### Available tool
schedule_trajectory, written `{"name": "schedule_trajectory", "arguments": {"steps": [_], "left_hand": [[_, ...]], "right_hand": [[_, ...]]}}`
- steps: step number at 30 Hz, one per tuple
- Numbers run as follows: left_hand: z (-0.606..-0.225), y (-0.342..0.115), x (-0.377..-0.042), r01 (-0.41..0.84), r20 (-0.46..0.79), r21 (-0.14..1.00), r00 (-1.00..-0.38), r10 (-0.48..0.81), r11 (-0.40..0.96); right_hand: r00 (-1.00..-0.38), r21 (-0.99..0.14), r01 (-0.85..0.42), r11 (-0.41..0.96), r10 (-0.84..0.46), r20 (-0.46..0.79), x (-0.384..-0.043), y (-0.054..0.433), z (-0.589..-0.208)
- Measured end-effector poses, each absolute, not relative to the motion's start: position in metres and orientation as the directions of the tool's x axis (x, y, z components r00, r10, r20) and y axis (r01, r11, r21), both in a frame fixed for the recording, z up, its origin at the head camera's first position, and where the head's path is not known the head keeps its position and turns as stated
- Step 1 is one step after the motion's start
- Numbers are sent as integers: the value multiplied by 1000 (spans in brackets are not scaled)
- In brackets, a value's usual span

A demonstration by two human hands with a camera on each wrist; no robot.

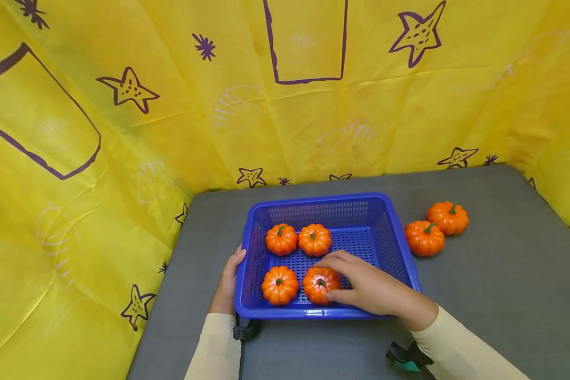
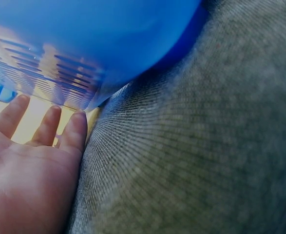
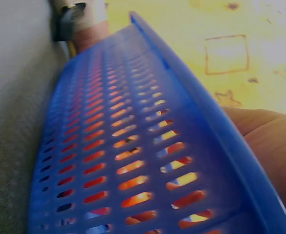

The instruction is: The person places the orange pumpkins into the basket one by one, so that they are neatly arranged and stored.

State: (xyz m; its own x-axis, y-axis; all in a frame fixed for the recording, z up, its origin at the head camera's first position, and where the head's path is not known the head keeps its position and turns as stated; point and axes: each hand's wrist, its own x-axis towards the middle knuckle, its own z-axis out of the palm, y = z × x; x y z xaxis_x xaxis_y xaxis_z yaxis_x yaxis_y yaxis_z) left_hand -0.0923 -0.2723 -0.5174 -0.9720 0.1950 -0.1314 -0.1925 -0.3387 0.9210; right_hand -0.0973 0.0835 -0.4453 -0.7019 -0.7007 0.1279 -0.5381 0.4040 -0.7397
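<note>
A blue plastic basket (image 1: 318, 199) with slotted walls stands on the grey table and contains several small orange pumpkins. My right hand (image 1: 368, 285) reaches over its right side and holds the front-right pumpkin (image 1: 319, 285), thumb at the near side and fingers around the far side. Left of it sits another pumpkin (image 1: 279, 285). Two more, a left one (image 1: 281, 239) and a right one (image 1: 314, 239), sit behind. At the basket's left wall is my left hand (image 1: 227, 284); in the left wrist view its extended fingers (image 2: 45, 124) reach the slotted side from outside.
Two loose pumpkins lie on the table right of the basket, one nearer (image 1: 424, 239) and one farther back (image 1: 448, 218). A yellow patterned cloth (image 1: 304, 121) hangs behind and at both sides of the grey table (image 1: 503, 295).
</note>
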Motion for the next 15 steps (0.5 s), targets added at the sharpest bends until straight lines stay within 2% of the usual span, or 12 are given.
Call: {"name": "schedule_trajectory", "arguments": {"steps": [15], "left_hand": [[-518,-271,-93,-192,-131,914,-973,190,-356]], "right_hand": [[-698,-769,-570,289,-664,268,-98,92,-444]]}}
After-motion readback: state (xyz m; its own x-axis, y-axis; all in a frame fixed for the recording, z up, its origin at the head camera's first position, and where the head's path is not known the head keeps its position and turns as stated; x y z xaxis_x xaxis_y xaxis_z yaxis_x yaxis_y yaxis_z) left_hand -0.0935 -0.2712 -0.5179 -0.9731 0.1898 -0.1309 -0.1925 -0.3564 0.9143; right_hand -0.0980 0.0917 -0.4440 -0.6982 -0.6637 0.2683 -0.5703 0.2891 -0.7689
